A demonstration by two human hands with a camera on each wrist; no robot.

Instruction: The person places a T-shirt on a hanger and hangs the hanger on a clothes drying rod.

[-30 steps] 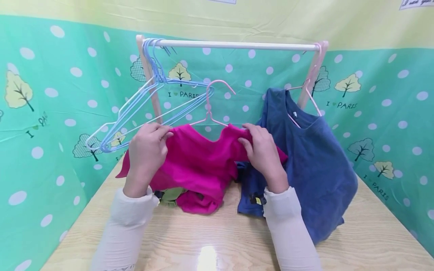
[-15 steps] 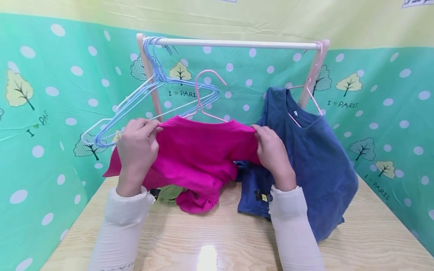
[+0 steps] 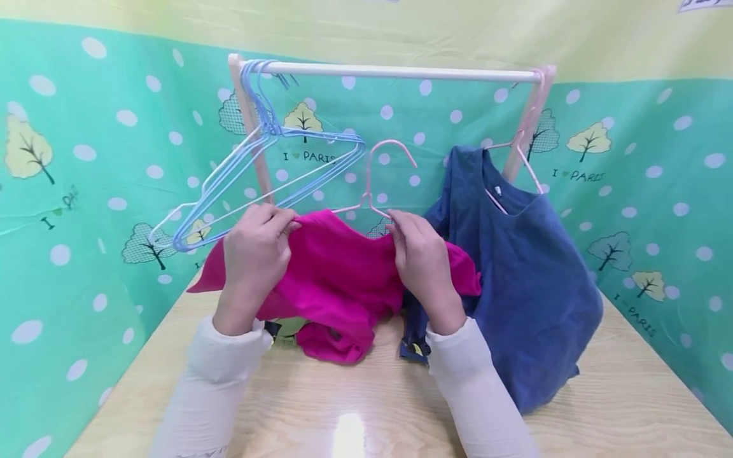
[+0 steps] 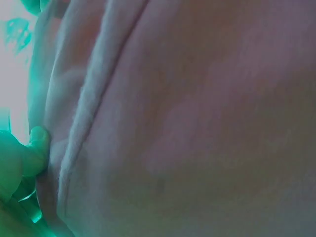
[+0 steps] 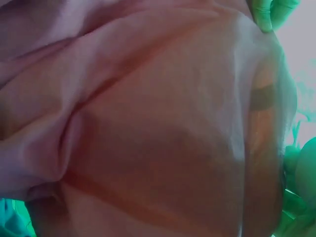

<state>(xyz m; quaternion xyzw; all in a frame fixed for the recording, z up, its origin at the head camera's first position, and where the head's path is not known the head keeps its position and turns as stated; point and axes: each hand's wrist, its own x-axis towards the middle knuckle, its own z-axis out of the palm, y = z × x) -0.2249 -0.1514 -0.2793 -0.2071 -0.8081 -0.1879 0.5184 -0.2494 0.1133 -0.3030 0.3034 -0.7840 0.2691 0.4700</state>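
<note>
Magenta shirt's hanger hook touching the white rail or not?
Apart. The head view shows it: the hanger hook sits well below the white rail, with green backdrop visible between them.

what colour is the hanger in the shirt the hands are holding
The hanger is pink, seen best in the head view.

Your left sleeve (image 3: 200, 388) and right sleeve (image 3: 481, 394) are white and wrinkled, with thick cuffs (image 3: 455, 350). Dark lettering (image 3: 206, 453), partly cut off, marks the left one. A small black device (image 3: 424, 347) shows beside your right wrist.
</note>
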